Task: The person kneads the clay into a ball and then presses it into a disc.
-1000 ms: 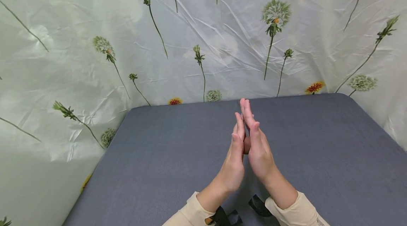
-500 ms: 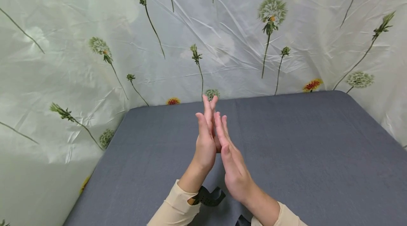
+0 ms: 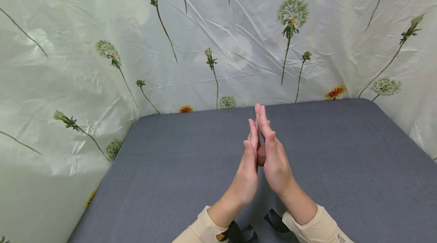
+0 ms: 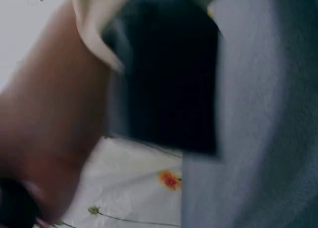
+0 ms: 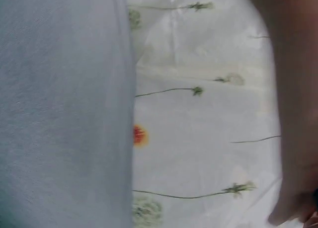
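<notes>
A small reddish-brown lump, like modelling clay (image 3: 261, 156), sits between my two palms in the head view. My left hand (image 3: 246, 176) presses it from the left and my right hand (image 3: 278, 165) from the right. Fingers on both hands are straight and point away from me, with the right fingertips a little farther forward. Most of the lump is hidden by the palms. The left wrist view has my blurred left hand (image 4: 47, 188) at the lower left. At the lower right of the right wrist view, part of my right hand (image 5: 293, 205) shows.
Beneath the hands lies a grey cloth-covered table (image 3: 170, 167). Behind and to its left hangs a pale sheet (image 3: 239, 45) printed with dandelions. Black straps (image 3: 277, 220) hang at the wrists by the cream sleeves (image 3: 201, 228).
Half a second ago both hands were farther left, with the left fingertips ahead. Now they are back to the right, the right fingertips leading, the lump still between the palms.
</notes>
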Demonstrator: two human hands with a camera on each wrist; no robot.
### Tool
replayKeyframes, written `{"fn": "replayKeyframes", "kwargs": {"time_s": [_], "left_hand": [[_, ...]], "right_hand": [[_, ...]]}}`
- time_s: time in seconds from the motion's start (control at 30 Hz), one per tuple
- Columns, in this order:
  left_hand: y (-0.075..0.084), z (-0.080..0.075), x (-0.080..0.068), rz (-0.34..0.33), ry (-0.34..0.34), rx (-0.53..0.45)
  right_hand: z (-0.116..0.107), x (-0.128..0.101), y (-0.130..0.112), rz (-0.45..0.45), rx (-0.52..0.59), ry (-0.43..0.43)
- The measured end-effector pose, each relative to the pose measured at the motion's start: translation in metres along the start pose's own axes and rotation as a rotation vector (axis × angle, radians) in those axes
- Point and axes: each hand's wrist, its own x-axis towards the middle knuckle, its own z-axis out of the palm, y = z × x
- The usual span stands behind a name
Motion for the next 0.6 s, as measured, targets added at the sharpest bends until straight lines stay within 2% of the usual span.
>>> {"fn": "replayKeyframes", "kwargs": {"time_s": [0.13, 0.33, 0.47, 0.6], "left_hand": [[0.009, -0.004, 0.001, 0.014, 0.065, 0.019], [0.019, -0.031, 0.007, 0.075, 0.19, -0.059], [0.021, -0.043, 0.011, 0.087, 0.2, -0.142], [0.022, -0.049, 0.014, 0.093, 0.217, -0.183]], "right_hand": [[0.006, -0.004, 0.008, 0.062, 0.005, -0.042], [0.026, -0.013, 0.009, -0.018, -0.039, -0.155], [0.029, -0.015, 0.004, -0.005, -0.035, -0.219], [0.025, -0.014, 0.0, -0.006, -0.024, -0.271]]}}
